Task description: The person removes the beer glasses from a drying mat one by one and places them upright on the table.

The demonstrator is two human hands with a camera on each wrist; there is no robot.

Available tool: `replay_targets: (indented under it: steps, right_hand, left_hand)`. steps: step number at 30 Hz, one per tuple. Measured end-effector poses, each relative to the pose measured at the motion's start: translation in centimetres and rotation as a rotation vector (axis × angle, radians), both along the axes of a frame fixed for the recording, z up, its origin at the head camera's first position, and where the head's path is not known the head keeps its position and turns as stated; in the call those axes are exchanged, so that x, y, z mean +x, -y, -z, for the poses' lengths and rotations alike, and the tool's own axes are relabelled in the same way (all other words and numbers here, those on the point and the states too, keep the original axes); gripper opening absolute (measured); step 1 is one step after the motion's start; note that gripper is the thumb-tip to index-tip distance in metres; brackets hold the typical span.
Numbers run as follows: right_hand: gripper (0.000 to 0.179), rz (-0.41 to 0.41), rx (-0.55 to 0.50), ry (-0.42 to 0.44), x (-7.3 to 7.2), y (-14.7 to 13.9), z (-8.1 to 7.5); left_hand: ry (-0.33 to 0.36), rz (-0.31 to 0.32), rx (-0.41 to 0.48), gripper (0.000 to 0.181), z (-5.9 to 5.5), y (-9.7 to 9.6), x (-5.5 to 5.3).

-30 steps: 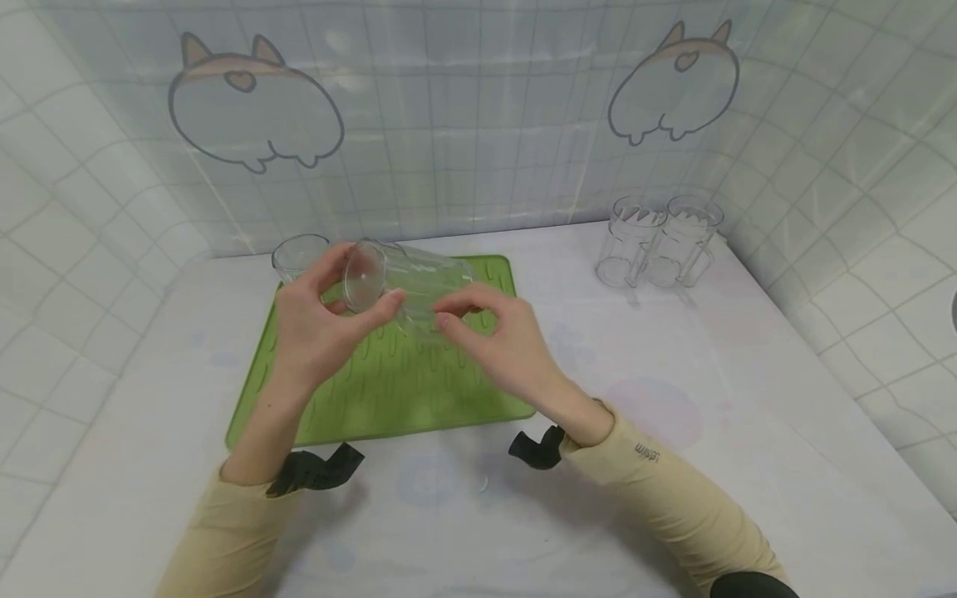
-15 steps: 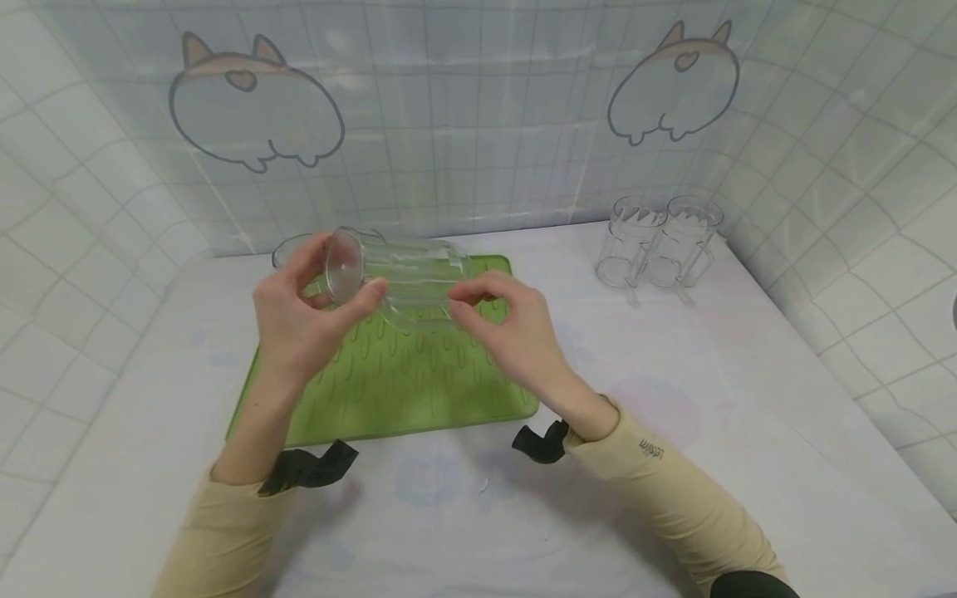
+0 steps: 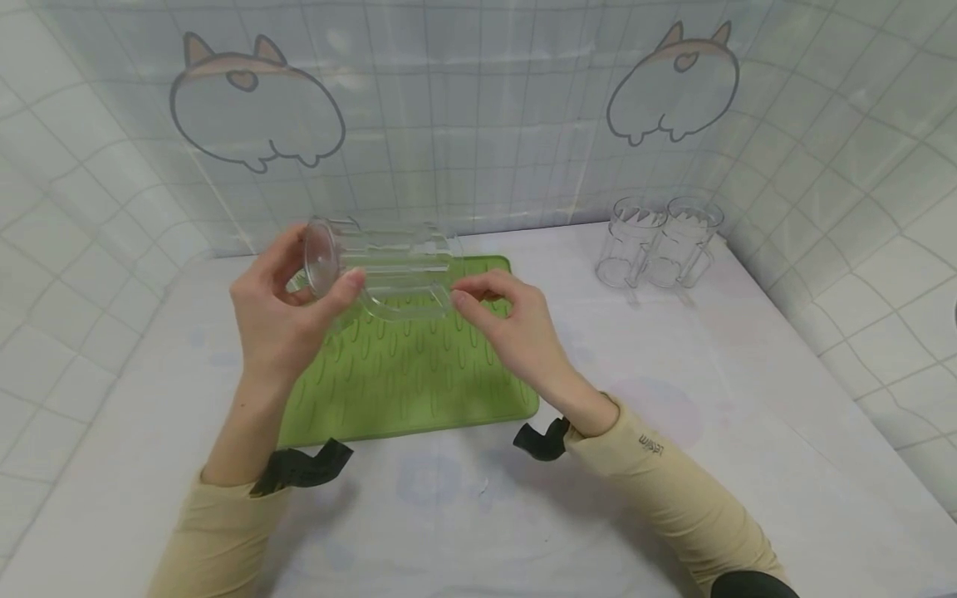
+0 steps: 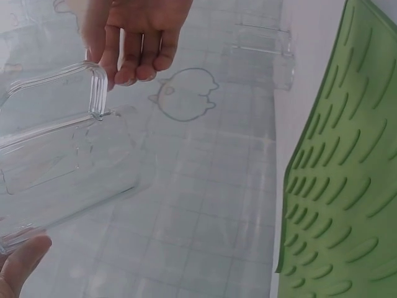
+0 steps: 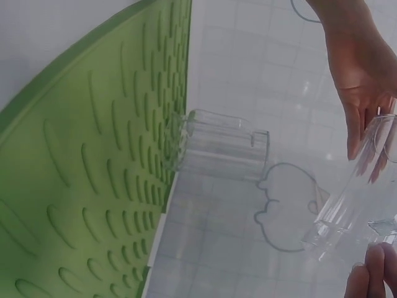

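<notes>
A clear glass mug (image 3: pixel 396 257) is held sideways above the green ridged mat (image 3: pixel 419 382), its base to the left and its handle facing down toward the person. My left hand (image 3: pixel 280 311) grips it round the base end, thumb in front. My right hand (image 3: pixel 501 311) pinches the handle near the mouth end with thumb and forefinger; in the left wrist view its fingertips meet the corner of the handle (image 4: pixel 96 93). Another glass mug (image 5: pixel 226 146) stands on the mat in the right wrist view; in the head view the left hand mostly hides it.
Two more glass mugs (image 3: pixel 631 245) stand side by side at the back right of the white-covered table (image 3: pixel 718 349). A tiled sheet with dog drawings (image 3: pixel 478 116) rises behind the table and along both sides.
The held mug has shifted left and been turned from slanting to nearly level. My left hand moved left with it, while the right hand slid slightly right along the handle end.
</notes>
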State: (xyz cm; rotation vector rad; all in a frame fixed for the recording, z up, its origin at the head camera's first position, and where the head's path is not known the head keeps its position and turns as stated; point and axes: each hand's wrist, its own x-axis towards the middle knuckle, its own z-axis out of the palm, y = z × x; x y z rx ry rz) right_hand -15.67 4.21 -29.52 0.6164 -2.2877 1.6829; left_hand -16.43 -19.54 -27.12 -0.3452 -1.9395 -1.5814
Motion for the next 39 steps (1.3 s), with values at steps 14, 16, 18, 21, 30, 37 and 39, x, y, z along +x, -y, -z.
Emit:
replay_targets:
  steps: [14, 16, 18, 21, 30, 37, 39]
  right_hand:
    - [0.027, -0.115, -0.020, 0.136, -0.1, 0.2, 0.2]
    - [0.028, -0.138, -0.030, 0.172, -0.1, 0.3, 0.2]
    - [0.029, -0.151, -0.036, 0.205, -0.1, 0.3, 0.2]
    - [0.031, -0.156, -0.051, 0.243, 0.0, 0.3, 0.1]
    - [0.032, -0.128, -0.112, 0.307, -0.1, 0.2, -0.2]
    - [0.032, -0.104, -0.170, 0.322, -0.3, 0.0, -0.3]
    - [0.031, -0.095, -0.195, 0.327, -0.5, -0.1, -0.4]
  left_hand:
    - [-0.105, 0.074, 0.096, 0.041, -0.9, -0.8, 0.8]
    - [-0.094, 0.081, 0.100, 0.042, -1.1, -0.9, 1.0]
    - [-0.079, 0.084, 0.099, 0.043, -1.0, -0.8, 0.9]
    - [-0.050, 0.096, 0.109, 0.045, -0.7, -0.6, 0.6]
    - [0.035, 0.098, 0.027, 0.049, -0.2, 0.0, 0.0]
    - [0.062, 0.099, -0.047, 0.048, 0.1, 0.2, -0.2]
    - [0.073, 0.101, -0.070, 0.048, 0.1, 0.3, -0.3]
